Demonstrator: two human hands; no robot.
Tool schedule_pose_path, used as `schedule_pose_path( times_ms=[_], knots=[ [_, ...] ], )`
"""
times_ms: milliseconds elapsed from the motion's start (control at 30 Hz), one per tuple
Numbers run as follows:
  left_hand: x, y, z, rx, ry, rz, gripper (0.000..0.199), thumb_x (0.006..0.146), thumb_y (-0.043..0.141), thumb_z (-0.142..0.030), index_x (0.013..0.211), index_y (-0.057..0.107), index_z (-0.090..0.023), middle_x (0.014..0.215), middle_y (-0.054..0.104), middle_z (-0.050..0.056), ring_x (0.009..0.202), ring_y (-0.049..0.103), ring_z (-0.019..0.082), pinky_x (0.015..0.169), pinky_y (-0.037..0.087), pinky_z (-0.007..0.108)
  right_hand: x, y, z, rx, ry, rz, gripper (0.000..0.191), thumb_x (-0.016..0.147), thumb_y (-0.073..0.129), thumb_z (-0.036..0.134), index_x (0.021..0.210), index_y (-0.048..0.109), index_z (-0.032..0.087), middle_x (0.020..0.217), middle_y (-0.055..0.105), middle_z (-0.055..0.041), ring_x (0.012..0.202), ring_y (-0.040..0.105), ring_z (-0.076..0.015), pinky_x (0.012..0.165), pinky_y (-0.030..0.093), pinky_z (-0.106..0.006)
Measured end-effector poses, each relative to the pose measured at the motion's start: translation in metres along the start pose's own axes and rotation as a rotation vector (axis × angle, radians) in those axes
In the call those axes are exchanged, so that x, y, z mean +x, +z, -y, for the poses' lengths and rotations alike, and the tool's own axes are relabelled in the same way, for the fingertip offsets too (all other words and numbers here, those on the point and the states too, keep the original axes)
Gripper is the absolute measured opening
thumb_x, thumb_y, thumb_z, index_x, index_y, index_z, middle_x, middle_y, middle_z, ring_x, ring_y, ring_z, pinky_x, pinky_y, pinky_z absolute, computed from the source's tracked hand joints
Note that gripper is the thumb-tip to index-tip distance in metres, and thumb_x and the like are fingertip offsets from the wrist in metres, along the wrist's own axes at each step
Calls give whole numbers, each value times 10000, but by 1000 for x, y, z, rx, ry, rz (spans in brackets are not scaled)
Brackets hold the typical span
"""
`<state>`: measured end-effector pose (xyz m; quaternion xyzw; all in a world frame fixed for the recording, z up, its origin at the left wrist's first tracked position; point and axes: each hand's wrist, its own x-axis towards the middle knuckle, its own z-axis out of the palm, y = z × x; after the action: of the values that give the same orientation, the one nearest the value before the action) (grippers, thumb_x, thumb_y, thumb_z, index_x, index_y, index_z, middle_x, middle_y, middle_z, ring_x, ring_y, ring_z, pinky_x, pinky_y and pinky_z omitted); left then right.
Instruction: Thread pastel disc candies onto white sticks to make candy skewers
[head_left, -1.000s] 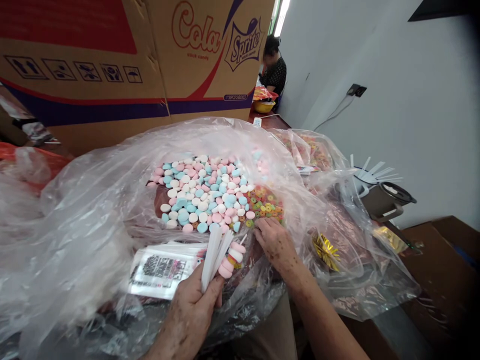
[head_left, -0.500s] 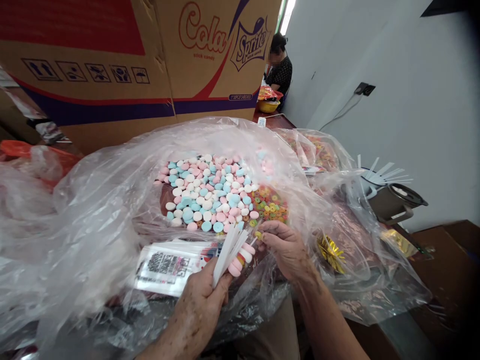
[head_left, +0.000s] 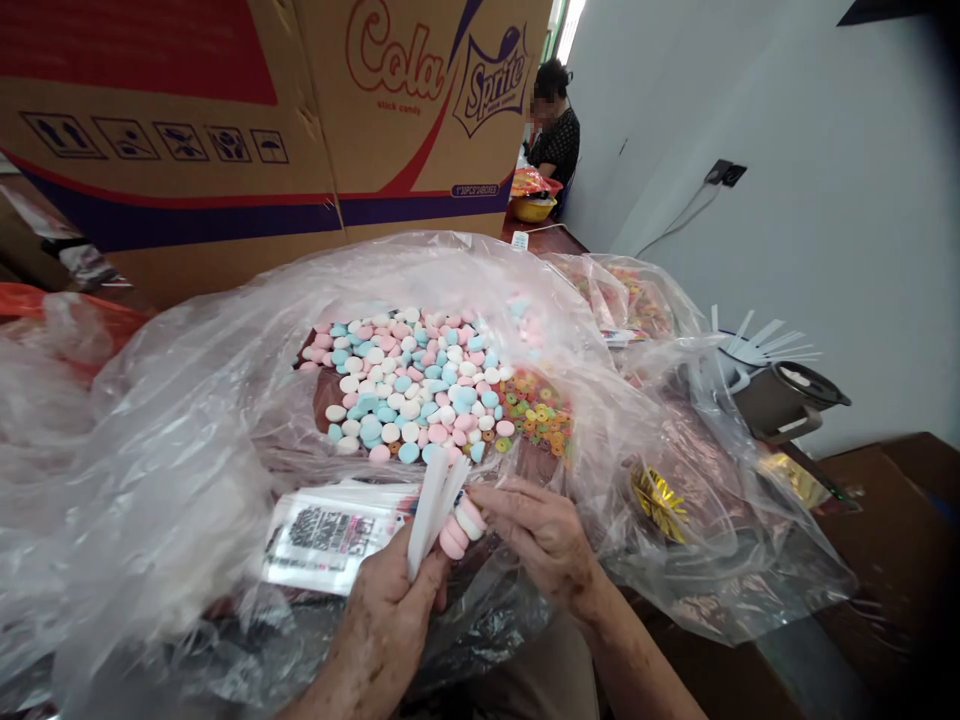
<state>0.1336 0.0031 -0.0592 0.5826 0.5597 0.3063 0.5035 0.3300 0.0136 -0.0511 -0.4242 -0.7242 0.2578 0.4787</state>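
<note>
My left hand (head_left: 386, 620) grips a bundle of white sticks (head_left: 433, 502); one stick carries a stack of pink and white round candies (head_left: 463, 525). My right hand (head_left: 541, 535) has its fingertips pinched at the top of that stack, on the stick's end. Whether a small ring candy sits between those fingers is hidden. Just beyond lies a heap of pink, blue and white round candies (head_left: 409, 385) inside an open clear plastic bag (head_left: 187, 400), with small multicoloured ring candies (head_left: 536, 410) at the heap's right edge.
A stack of printed clear wrappers (head_left: 330, 535) lies left of my hands. A large cardboard box (head_left: 247, 130) stands behind the bag. More bagged candy (head_left: 637, 300), gold foil (head_left: 656, 500) and a cup of white sticks (head_left: 772, 390) sit right. Another person (head_left: 551, 125) sits far back.
My right hand left the ring candies, drew back toward me and closed its fingertips on the top of the candy stick. My left hand stayed put with the sticks.
</note>
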Motion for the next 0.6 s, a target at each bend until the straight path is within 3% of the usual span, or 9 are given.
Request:
schedule_pose_path(
  times_ms=[67,133,200,267,367,600],
  knots=[
    [-1,-2,-2,-9,-5,-4,351,840,539,-489,623,552,-213,503,543,-25,502,480,163,521,339,266,1,0,0,-7,6,65,290,964,548,220,1191,726,249,957,742,-38,830,696,-149,738,552,-230],
    [-2,-5,-6,-44,-25,-24,353,830,556,-497,621,552,-211,507,549,-23,480,466,153,488,329,257,8,-5,-4,-29,114,56,306,993,506,273,1234,691,242,960,750,-25,814,699,-152,731,552,-239],
    [-3,-8,-10,-84,-71,-56,366,833,567,-515,637,563,-206,513,552,-22,438,432,135,436,294,245,20,-11,-13,-216,264,-38,332,1025,414,290,1221,674,226,908,744,-18,750,684,-148,689,539,-243],
    [-4,-11,-12,-122,-118,-65,399,819,588,-552,634,562,-200,496,533,-26,393,392,113,394,254,230,35,-16,-24,-507,357,-108,329,1022,380,263,1066,701,205,843,717,-28,711,648,-155,664,508,-253],
    [-5,-15,-12,-172,-161,-53,458,758,637,-618,611,549,-193,470,509,-32,359,383,95,370,241,210,53,-17,-39,-741,366,-62,210,961,497,236,872,682,193,886,677,-74,772,606,-189,681,456,-278],
    [-5,-18,-11,-263,-197,-91,462,705,675,-631,651,554,-188,497,563,-22,332,384,79,343,264,194,54,-8,-48,-875,312,53,123,888,536,120,882,625,205,964,611,-94,841,563,-212,654,396,-275]
  ],
)
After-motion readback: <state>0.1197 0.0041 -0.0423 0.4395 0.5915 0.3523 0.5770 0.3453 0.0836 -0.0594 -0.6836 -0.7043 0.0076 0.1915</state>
